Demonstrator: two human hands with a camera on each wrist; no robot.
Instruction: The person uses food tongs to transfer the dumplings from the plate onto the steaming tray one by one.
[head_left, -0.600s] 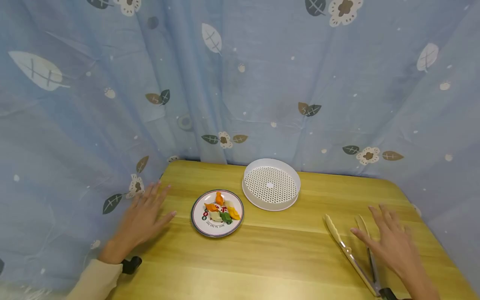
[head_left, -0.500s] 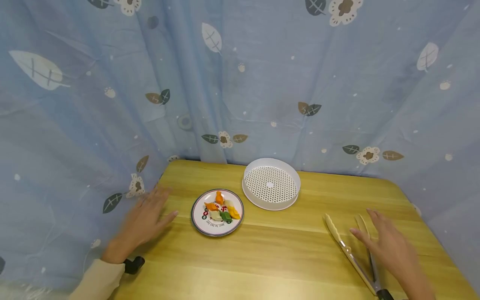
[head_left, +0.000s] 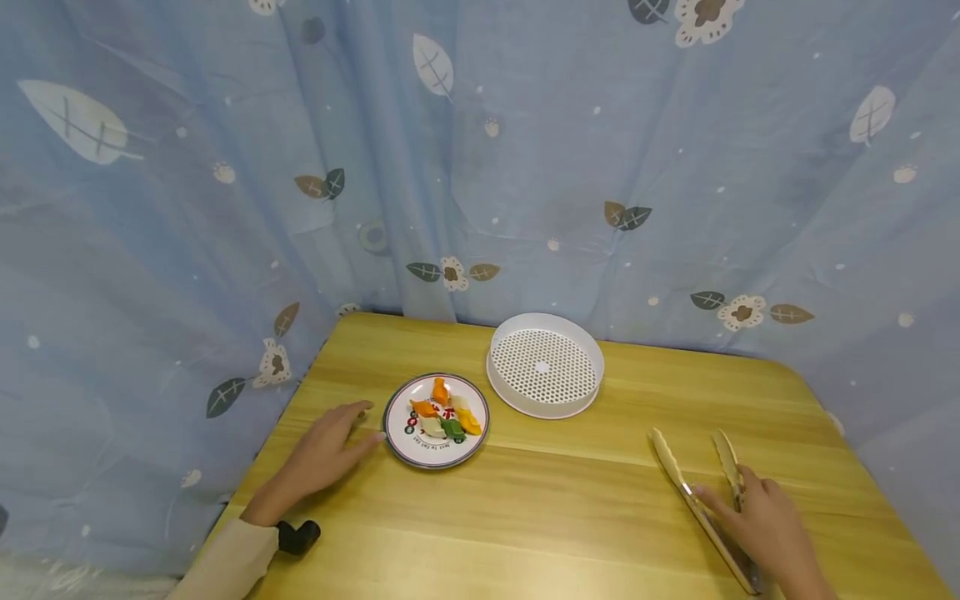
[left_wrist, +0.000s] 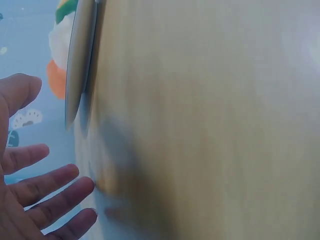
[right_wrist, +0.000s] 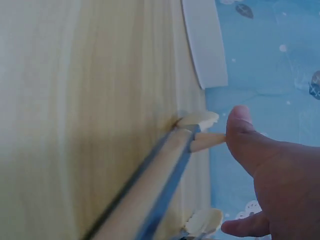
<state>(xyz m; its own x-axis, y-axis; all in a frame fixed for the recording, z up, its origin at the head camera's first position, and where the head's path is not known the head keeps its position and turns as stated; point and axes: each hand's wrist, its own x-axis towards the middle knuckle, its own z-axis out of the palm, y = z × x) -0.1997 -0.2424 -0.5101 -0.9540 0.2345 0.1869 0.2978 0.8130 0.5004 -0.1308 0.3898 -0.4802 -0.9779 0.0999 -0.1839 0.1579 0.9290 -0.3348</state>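
Note:
My left hand hovers just left of a round white plate with a dark rim, its thumb tip close to the rim. On that plate lie several small coloured dumplings in orange, white, yellow and green. In the left wrist view the fingers are spread and hold nothing. Over a pair of tongs with pale scalloped tips is my right hand. The tongs lie spread on the table; the thumb is near one arm and the fingers near the other. Whether they touch the metal I cannot tell.
A round white perforated steamer tray stands at the back of the wooden table, right of the plate. A blue patterned curtain hangs behind and at both sides. A black wrist strap shows on the left arm.
My left hand has moved right and nearer to the plate. My right hand has come down over the tongs. The head view has shifted slightly.

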